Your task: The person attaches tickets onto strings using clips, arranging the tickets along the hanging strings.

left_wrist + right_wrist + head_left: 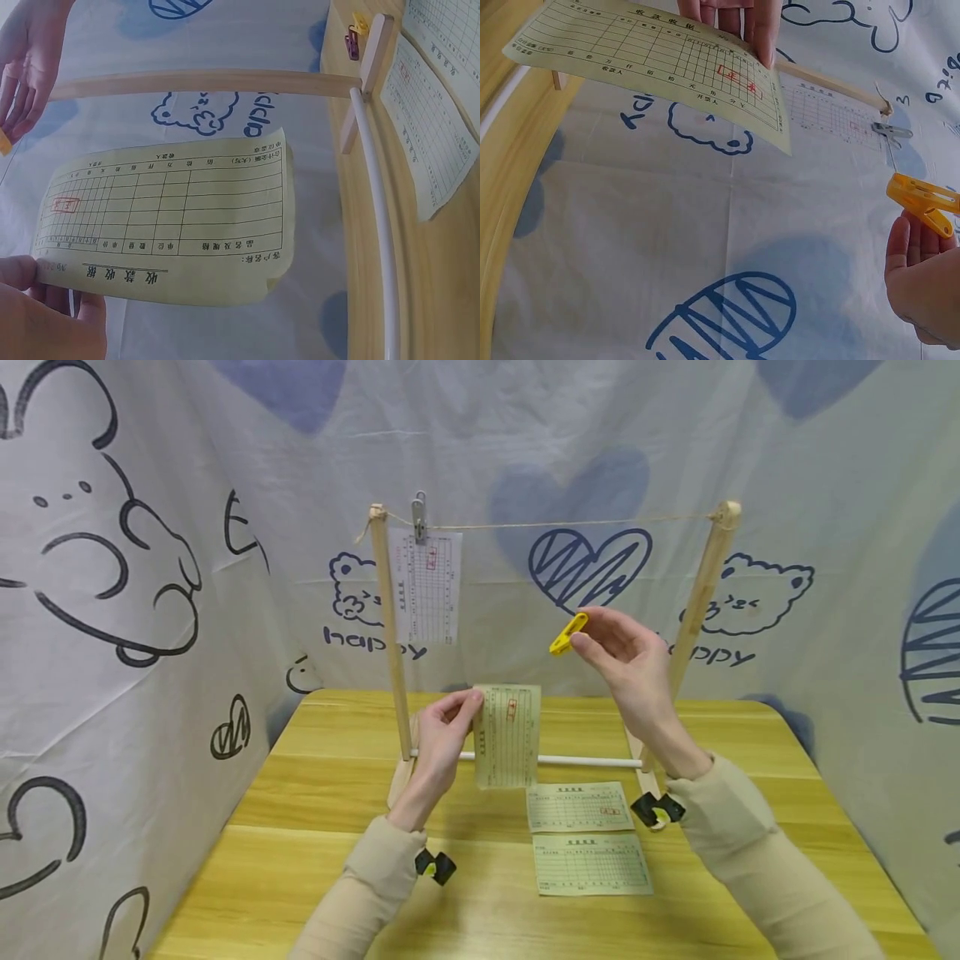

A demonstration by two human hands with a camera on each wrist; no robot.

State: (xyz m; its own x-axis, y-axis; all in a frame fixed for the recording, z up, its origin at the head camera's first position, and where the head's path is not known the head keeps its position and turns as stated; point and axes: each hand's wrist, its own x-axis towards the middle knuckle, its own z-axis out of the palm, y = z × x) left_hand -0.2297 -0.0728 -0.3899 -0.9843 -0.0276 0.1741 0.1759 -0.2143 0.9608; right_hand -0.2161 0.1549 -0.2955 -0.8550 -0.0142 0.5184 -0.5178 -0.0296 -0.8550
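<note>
My left hand (pixel 444 732) pinches a pale yellow-green receipt slip (pixel 508 739) by its upper left corner, holding it upright above the table. The slip has a printed grid and a red stamp, and shows large in the left wrist view. In my right hand (pixel 628 670) a yellow clothespin (pixel 569 633) is held between thumb and fingers, below the string (pixel 517 525) and up to the right of the slip. A white slip (pixel 429 589) hangs at the string's left end from a metal clip (pixel 419 518).
Two wooden posts (pixel 701 602) carry the string, and a white rod (pixel 588 762) joins them low down. Two more receipt slips (pixel 579 807) lie on the wooden table (pixel 300 860). Beyond the right post's foot, a yellow clothespin (pixel 361 24) and a dark red one (pixel 352 43) lie on the table.
</note>
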